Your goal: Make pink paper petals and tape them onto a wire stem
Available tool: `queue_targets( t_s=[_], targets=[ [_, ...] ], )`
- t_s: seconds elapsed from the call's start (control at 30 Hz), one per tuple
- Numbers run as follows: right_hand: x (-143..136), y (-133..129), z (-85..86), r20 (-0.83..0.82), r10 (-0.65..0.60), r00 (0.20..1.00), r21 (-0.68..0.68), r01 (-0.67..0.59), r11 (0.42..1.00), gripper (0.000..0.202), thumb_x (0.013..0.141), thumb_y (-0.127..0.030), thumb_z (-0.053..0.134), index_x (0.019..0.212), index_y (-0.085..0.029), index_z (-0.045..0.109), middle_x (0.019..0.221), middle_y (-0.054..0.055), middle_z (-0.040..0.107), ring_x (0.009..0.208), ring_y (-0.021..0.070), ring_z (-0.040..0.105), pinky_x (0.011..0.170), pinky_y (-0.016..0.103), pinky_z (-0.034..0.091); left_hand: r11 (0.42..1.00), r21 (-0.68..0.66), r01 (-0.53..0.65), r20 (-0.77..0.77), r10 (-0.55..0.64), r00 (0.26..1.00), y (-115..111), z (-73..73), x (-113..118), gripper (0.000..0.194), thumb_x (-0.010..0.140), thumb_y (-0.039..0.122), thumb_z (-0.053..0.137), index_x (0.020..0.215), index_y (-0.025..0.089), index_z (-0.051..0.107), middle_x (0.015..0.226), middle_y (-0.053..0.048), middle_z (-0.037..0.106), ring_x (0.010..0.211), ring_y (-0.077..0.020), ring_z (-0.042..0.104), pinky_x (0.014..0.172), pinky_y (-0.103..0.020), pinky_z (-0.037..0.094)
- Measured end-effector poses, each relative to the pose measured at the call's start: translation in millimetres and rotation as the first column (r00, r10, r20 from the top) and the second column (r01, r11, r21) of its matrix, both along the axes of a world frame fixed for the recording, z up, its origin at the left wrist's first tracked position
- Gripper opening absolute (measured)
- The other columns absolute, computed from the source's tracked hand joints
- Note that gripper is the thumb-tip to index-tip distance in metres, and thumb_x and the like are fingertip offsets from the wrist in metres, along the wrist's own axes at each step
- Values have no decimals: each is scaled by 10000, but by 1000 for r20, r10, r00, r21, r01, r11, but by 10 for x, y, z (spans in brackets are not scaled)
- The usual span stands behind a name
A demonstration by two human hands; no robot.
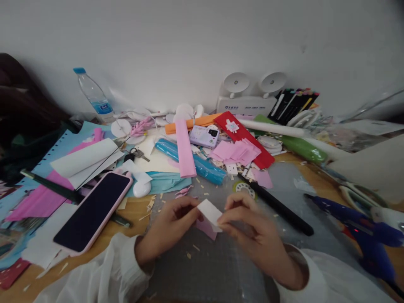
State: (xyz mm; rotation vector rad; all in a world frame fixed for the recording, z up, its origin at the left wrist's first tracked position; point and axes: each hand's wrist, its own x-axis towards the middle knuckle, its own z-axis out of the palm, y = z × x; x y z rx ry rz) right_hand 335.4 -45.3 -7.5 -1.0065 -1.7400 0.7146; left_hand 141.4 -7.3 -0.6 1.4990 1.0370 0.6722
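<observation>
A small white piece of paper (209, 211) is pinched between my two hands above the grey cutting mat (202, 269). My left hand (172, 223) grips its left corner between thumb and fingers. On the opposite side, my right hand (251, 225) has its thumb and forefinger closed on the lower right edge. Below the white paper, partly covered by it, is a pink paper piece (207, 229); whether a hand also holds it I cannot tell. Beyond my right hand lie a green tape roll (245, 190) and a long black stick (280, 206).
A phone (94, 210) lies at left. Pink paper squares (236, 151), a blue roll (205, 166) and a red strip (246, 139) crowd the back. At right rests a blue glue gun (353, 219) with a red light. A bottle (93, 92) leans by the wall.
</observation>
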Motion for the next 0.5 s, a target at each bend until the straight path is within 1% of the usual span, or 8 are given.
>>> queue_targets(
  t_s=[0.13, 0.23, 0.27, 0.33, 0.4, 0.5],
  targets=[
    [-30, -30, -82, -17, -4, 1000, -178, 1, 984, 65, 848, -244, 631, 810, -234, 684, 1000, 41, 577, 959, 184, 604, 852, 330, 490, 990, -58, -125, 89, 130, 987, -20, -9, -20, 173, 806, 291, 609, 756, 154, 703, 679, -14, 605, 616, -126, 499, 556, -209, 379],
    [-61, -17, -102, -56, 5, 998, -299, -22, 954, 49, 835, -234, 646, 807, -229, 685, 1071, 53, 641, 1031, 201, 619, 901, 346, 488, 976, -133, -174, 136, 192, 972, -33, -13, -14, 165, 792, 308, 629, 763, 170, 714, 638, 5, 573, 571, -113, 459, 538, -211, 368],
    [-70, -14, -100, -59, 5, 998, -321, -23, 947, 44, 830, -228, 651, 804, -227, 686, 1056, 51, 662, 1022, 200, 628, 889, 339, 496, 970, -163, -182, 147, 206, 967, -37, -15, -9, 164, 786, 314, 637, 762, 171, 714, 634, 7, 570, 571, -113, 461, 543, -213, 372],
    [-83, -11, -91, -59, 1, 998, -338, -21, 941, 46, 824, -217, 654, 793, -224, 686, 958, 39, 697, 944, 188, 653, 828, 310, 521, 958, -214, -189, 171, 228, 959, -47, -29, -1, 167, 771, 320, 653, 742, 165, 706, 646, 2, 582, 598, -120, 486, 571, -218, 390],
    [-93, -11, -80, -68, 2, 998, -333, -24, 943, 52, 824, -211, 648, 787, -219, 684, 854, 24, 704, 846, 174, 664, 764, 286, 536, 948, -253, -192, 199, 246, 949, -58, -59, 7, 175, 764, 324, 663, 727, 157, 697, 668, -6, 600, 632, -127, 508, 602, -222, 406],
    [-102, -11, -74, -101, -3, 995, -335, -31, 942, 53, 817, -200, 642, 784, -210, 684, 795, 15, 697, 760, 162, 663, 700, 265, 549, 929, -326, -174, 267, 267, 926, -74, -128, 11, 178, 775, 327, 666, 758, 153, 693, 698, -12, 614, 666, -133, 532, 652, -238, 431]
  ],
)
